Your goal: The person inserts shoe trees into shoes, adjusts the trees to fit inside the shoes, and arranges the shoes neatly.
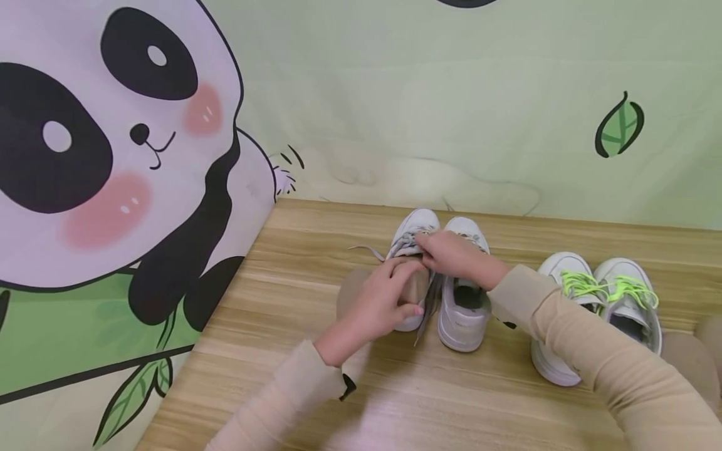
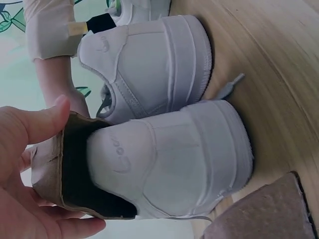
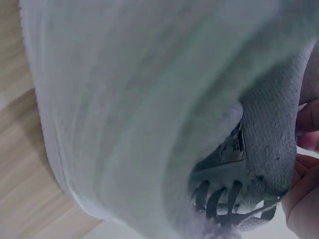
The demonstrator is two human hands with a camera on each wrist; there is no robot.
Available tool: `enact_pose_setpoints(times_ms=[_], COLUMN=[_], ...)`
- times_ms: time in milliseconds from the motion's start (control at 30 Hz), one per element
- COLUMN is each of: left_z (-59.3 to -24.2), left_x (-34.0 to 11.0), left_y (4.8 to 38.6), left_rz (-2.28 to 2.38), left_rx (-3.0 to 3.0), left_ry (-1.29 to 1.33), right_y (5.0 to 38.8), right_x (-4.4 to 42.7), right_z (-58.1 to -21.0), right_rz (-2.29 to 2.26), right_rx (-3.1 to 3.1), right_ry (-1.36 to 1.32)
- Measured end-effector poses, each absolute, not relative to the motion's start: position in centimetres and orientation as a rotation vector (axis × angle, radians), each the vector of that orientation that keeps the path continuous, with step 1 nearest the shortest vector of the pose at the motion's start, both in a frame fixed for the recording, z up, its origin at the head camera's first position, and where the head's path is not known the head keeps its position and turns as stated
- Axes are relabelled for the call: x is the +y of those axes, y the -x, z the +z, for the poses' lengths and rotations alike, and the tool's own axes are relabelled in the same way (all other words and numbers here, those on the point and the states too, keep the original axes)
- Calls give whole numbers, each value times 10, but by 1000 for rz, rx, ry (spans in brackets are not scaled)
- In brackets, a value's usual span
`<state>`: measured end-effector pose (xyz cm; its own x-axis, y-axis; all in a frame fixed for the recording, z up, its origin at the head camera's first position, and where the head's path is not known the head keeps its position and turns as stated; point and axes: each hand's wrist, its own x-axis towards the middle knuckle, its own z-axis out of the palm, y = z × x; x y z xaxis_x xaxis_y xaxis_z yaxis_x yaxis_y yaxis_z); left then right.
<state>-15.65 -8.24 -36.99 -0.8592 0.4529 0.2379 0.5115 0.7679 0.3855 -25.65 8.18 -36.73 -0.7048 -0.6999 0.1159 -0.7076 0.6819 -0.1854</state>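
A white shoe with grey laces (image 1: 417, 222) stands toe to the wall, beside its mate (image 1: 462, 332). My left hand (image 1: 380, 300) curls round a stiff brown piece (image 1: 414, 288) at the shoe's opening; in the left wrist view, thumb and fingers of the left hand (image 2: 30, 174) lie on either side of the brown piece (image 2: 47, 164) above the heel (image 2: 174, 164). My right hand (image 1: 454, 254) is bent over the tongue and laces of the same shoe, fingertips on it. In the right wrist view a white shoe fills most of the picture, fingers (image 3: 304, 199) at its right edge.
Another brown piece (image 1: 351, 291) lies left of the shoe. Two white shoes with neon-green laces (image 1: 564, 263) stand to the right, with more brown pieces (image 1: 682, 357) beyond. A panda-printed cloth (image 1: 423, 113) hangs behind the wooden surface (image 1: 271, 300).
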Motion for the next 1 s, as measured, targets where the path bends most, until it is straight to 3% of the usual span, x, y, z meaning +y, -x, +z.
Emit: enact_pose_setpoints(times_ms=[1000], left_z=[-381], left_x=[-81], left_y=[164], left_rz=[-689], left_rx=[-2861], left_ry=[737], right_y=[260], right_x=[79], right_z=[-386], right_rz=[585], right_rx=[-2811], right_ry=[-1141])
